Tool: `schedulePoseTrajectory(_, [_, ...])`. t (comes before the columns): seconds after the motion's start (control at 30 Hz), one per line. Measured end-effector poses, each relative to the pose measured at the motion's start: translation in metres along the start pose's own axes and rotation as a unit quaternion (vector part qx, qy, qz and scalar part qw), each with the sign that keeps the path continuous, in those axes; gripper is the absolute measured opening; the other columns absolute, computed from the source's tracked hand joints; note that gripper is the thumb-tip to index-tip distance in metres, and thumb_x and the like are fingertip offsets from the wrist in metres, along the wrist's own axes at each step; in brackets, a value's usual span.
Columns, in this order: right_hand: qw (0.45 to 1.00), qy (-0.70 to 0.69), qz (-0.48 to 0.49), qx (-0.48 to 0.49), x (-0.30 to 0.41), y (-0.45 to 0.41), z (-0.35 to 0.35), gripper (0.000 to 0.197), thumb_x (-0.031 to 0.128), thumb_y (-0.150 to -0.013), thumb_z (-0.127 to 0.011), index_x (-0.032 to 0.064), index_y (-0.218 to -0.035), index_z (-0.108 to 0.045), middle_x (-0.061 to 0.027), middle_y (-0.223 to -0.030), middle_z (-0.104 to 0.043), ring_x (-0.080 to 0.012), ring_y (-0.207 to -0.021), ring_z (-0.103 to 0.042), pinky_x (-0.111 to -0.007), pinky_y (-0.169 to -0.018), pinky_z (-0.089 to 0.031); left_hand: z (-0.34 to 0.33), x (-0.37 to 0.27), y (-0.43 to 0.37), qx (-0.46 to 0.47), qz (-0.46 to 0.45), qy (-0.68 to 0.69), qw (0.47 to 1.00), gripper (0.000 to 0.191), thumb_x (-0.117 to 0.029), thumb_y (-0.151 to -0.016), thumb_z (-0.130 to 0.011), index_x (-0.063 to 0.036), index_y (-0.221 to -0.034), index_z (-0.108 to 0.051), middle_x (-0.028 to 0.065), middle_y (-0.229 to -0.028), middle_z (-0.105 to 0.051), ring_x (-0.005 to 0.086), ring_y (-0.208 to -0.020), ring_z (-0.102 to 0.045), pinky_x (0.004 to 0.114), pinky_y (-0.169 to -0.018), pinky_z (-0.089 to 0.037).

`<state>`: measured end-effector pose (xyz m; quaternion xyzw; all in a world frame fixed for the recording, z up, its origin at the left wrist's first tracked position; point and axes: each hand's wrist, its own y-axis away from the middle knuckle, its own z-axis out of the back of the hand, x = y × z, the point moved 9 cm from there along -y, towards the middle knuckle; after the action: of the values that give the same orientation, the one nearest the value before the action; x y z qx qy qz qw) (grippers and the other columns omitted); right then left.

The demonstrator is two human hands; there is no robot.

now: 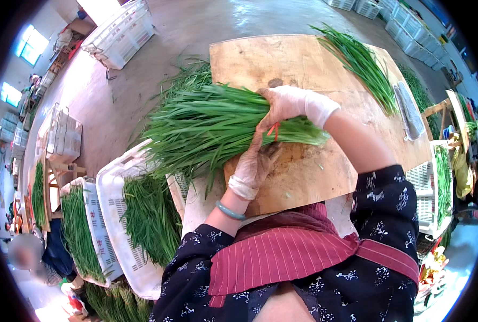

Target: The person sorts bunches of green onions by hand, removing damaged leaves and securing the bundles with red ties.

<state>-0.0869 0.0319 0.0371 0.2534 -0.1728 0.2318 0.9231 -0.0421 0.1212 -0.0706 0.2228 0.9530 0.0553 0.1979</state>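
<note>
A thick bundle of green garlic chives (pixel 207 124) lies across the left part of a wooden board (pixel 263 60), its leaves hanging past the board's edge. A red tie (pixel 274 129) circles it near the pale stem ends, which point right. My right hand (pixel 283 105), in a soiled white glove, grips the bundle from above beside the tie. My left hand (pixel 259 161), gloved too and with a bangle at the wrist, holds the near side of the bundle; some of its fingers are hidden underneath. A smaller loose bunch of chives (pixel 361 66) rests at the board's far right.
Next to the loose bunch lies a grey, flat, elongated object (pixel 408 110). White plastic crates (pixel 114 193) holding chives (pixel 152 217) stand at my left, and another crate (pixel 444 185) at my right. Loose leaves (pixel 186 76) lie beyond the board's left edge. A person (pixel 56 249) is at lower left.
</note>
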Motion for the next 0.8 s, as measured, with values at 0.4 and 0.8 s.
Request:
schedulePoseTrajectory(0.4, [0.758, -0.373, 0.306, -0.440, 0.061, 0.094, 0.111, 0.092, 0.027, -0.053, -0.084, -0.0033, -0.123, -0.033, -0.0155, -0.109, -0.055, -0.0225, -0.099, -0.054, -0.031, -0.086, -0.045, -0.184, -0.160, 0.034, 0.081, -0.438, -0.562, 0.697, 0.051, -0.001, -0.073, -0.064, -0.0024, -0.119, -0.042, 0.0080, -0.118, -0.049, 0.0169, -0.107, -0.048, 0.033, -0.095, -0.040])
schedulePoseTrajectory(0.8, [0.752, -0.433, 0.305, -0.392, 0.024, 0.064, 0.094, 0.043, 0.024, -0.067, -0.076, 0.0013, -0.100, -0.059, -0.0081, -0.090, -0.064, -0.0143, -0.080, -0.058, -0.028, -0.072, -0.048, -0.170, -0.155, 0.002, 0.175, -0.310, -0.467, 0.809, 0.035, 0.004, -0.065, -0.069, -0.0013, -0.098, -0.058, 0.0063, -0.092, -0.063, 0.0151, -0.081, -0.060, 0.029, -0.076, -0.049])
